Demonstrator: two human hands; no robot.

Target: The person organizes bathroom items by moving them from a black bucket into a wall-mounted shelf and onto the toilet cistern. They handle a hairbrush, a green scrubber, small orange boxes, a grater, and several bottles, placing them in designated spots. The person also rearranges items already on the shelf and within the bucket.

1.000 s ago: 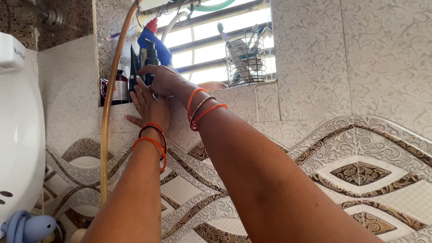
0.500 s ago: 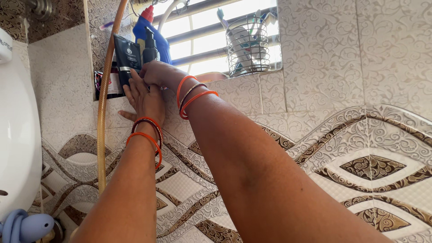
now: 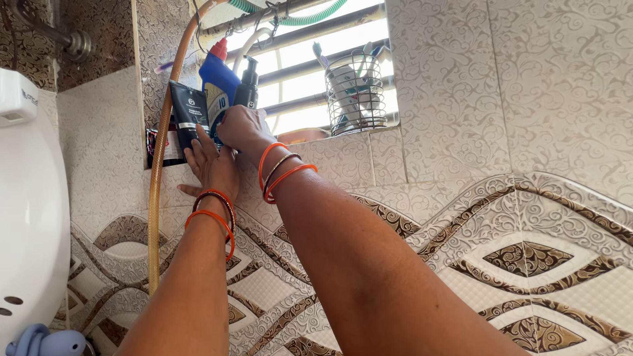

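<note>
Window ledge (image 3: pixel 343 135) as landmark, read left to right. Beyond its left end hangs a tan hose (image 3: pixel 155 198). At that end stands a black tube (image 3: pixel 188 112), upright; the left hand (image 3: pixel 212 165), palm raised below the ledge edge, touches the tube's lower part with its fingers, grip released. Just right, the right hand (image 3: pixel 242 128) is clenched around the base of a black pump bottle (image 3: pixel 247 86), which stands on the ledge before a blue bottle (image 3: pixel 217 89). Toward the ledge's right end sits a wire basket (image 3: pixel 356 92).
</note>
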